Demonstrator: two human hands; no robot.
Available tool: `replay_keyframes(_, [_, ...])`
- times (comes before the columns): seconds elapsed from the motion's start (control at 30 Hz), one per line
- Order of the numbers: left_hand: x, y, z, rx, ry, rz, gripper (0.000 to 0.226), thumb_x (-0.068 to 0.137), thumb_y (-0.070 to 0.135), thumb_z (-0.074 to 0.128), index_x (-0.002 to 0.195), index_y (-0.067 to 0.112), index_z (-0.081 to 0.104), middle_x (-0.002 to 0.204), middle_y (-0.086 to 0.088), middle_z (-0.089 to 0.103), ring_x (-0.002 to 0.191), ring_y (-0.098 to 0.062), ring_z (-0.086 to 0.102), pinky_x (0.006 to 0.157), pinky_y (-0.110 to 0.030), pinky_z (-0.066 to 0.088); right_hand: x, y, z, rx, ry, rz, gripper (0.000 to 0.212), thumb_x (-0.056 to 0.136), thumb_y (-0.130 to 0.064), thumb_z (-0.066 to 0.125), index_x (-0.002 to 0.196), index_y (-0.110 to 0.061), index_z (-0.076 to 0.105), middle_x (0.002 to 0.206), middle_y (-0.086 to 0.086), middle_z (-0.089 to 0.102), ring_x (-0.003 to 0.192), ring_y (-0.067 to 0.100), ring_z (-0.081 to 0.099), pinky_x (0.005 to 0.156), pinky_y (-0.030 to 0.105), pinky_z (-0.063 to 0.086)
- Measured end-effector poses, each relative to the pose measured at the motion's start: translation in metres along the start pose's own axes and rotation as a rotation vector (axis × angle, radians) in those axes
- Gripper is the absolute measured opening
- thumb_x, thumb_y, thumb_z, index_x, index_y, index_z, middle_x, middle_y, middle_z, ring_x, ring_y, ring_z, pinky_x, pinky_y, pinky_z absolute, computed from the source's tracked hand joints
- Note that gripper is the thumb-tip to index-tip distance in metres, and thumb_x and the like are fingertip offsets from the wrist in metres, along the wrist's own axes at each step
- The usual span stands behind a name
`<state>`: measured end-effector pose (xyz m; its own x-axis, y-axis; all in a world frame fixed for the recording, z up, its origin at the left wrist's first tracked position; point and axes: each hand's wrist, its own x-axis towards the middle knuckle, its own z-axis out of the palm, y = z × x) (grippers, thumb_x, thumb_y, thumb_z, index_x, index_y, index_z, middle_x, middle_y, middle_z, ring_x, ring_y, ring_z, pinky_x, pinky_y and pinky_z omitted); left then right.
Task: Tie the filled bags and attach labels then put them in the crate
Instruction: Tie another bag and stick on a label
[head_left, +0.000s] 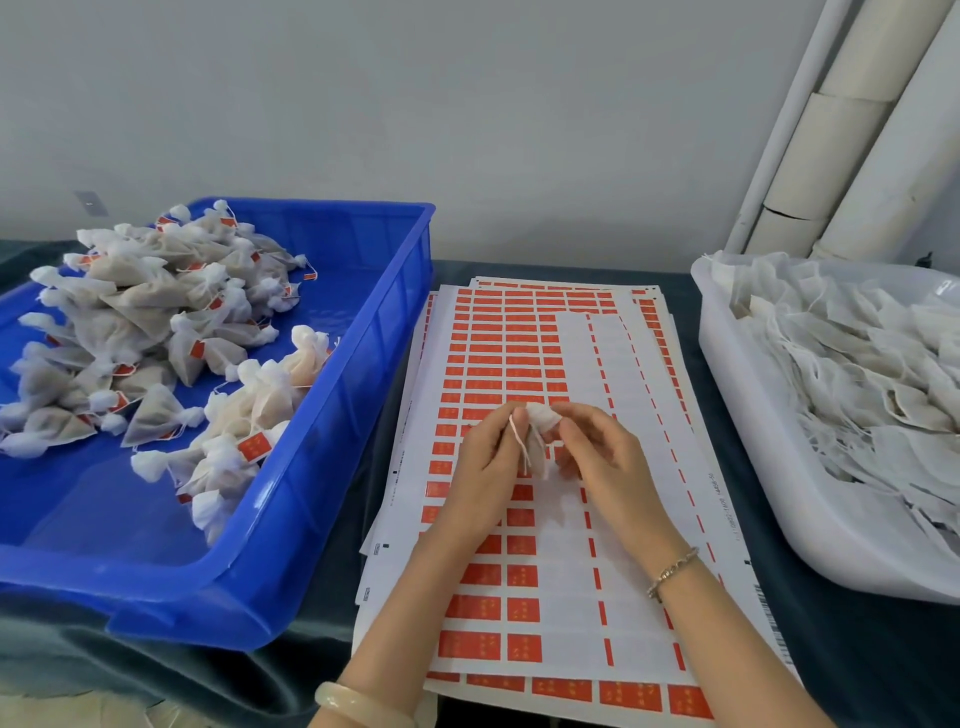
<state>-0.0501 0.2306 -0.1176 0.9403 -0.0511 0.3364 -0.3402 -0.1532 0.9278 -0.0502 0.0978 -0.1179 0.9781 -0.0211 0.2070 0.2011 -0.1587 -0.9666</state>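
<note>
Partway: one bag (540, 434) being tied.
Pinched by left hand (485, 462) and right hand (602, 457) fingers (563, 423); labelled bags (130, 332) piled in ten-o'clock crate (374, 332).

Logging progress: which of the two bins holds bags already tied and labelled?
The blue crate on the left: its bags are knotted and carry red labels; those in the white tub lie loose, unlabelled.

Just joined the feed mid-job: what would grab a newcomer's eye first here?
The bright blue plastic crate on the left, heaped with tied white mesh bags bearing red tags, stands out first. In the centre, sheets of red sticker labels lie under the left hand and right hand, whose fingers pinch one small white bag with a string. A white plastic tub of untied bags sits at right.
</note>
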Motion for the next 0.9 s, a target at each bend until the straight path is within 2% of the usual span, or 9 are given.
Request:
replay_keyframes(0.13, [0.0014, -0.0013, -0.0003, -0.027, -0.027, -0.004, 0.027, 0.102, 0.016, 0.040, 0.095, 0.028, 0.063, 0.086, 0.013, 0.066, 0.082, -0.003, 0.061, 0.075, -0.014, 0.050, 0.0023, -0.0035, -0.0033, 0.099, -0.042, 0.070, 0.016, 0.093, -0.024, 0.059, 0.106, -0.022, 0.069, 0.083, -0.011, 0.071, 0.077, 0.007, 0.067, 0.065, 0.014, 0.052])
replay_keyframes(0.3, [0.0030, 0.0001, -0.0027, -0.075, -0.054, -0.027, 0.025, 0.101, 0.017, 0.043, 0.102, 0.024, 0.067, 0.089, 0.013, 0.069, 0.087, -0.005, 0.064, 0.075, -0.014, 0.049, 0.0004, -0.0061, -0.0055, 0.118, -0.064, 0.086, 0.016, 0.086, -0.028, 0.066, 0.102, -0.032, 0.067, 0.091, -0.021, 0.070, 0.088, -0.001, 0.066, 0.064, 0.011, 0.051])
replay_keyframes(0.5, [0.0037, -0.0033, -0.0017, -0.026, -0.071, -0.073, 0.025, 0.100, 0.021, 0.047, 0.114, 0.012, 0.066, 0.100, 0.000, 0.069, 0.094, -0.011, 0.064, 0.081, -0.019, 0.052, 0.0030, -0.0044, -0.0057, 0.222, 0.006, 0.160, 0.020, 0.081, -0.025, 0.073, 0.100, -0.026, 0.068, 0.091, -0.014, 0.073, 0.086, 0.005, 0.069, 0.064, 0.015, 0.053])
replay_keyframes(0.7, [0.0062, -0.0063, -0.0026, -0.061, 0.019, -0.157, 0.012, 0.096, 0.025, 0.055, 0.105, 0.019, 0.061, 0.091, 0.008, 0.067, 0.081, -0.003, 0.066, 0.068, -0.012, 0.050, 0.0039, -0.0013, -0.0043, 0.219, 0.084, 0.147, 0.021, 0.077, -0.019, 0.077, 0.095, -0.027, 0.071, 0.088, -0.016, 0.073, 0.085, 0.003, 0.068, 0.062, 0.013, 0.052])
replay_keyframes(0.83, [0.0074, -0.0088, -0.0027, -0.052, 0.066, -0.214, 0.017, 0.095, 0.032, 0.055, 0.101, 0.017, 0.061, 0.091, 0.008, 0.065, 0.078, 0.001, 0.063, 0.065, -0.007, 0.047, 0.0049, 0.0010, -0.0054, 0.205, 0.091, 0.165, 0.020, 0.078, -0.020, 0.076, 0.095, -0.025, 0.068, 0.085, -0.016, 0.072, 0.083, 0.003, 0.068, 0.063, 0.014, 0.053])
replay_keyframes(0.9, [0.0084, -0.0085, -0.0027, -0.035, 0.091, -0.250, 0.018, 0.095, 0.034, 0.054, 0.102, 0.018, 0.060, 0.093, 0.008, 0.062, 0.080, -0.003, 0.061, 0.063, -0.003, 0.045, 0.0047, 0.0013, -0.0056, 0.211, 0.086, 0.166, 0.018, 0.079, -0.019, 0.075, 0.093, -0.023, 0.065, 0.082, -0.014, 0.072, 0.079, 0.005, 0.068, 0.062, 0.012, 0.052])
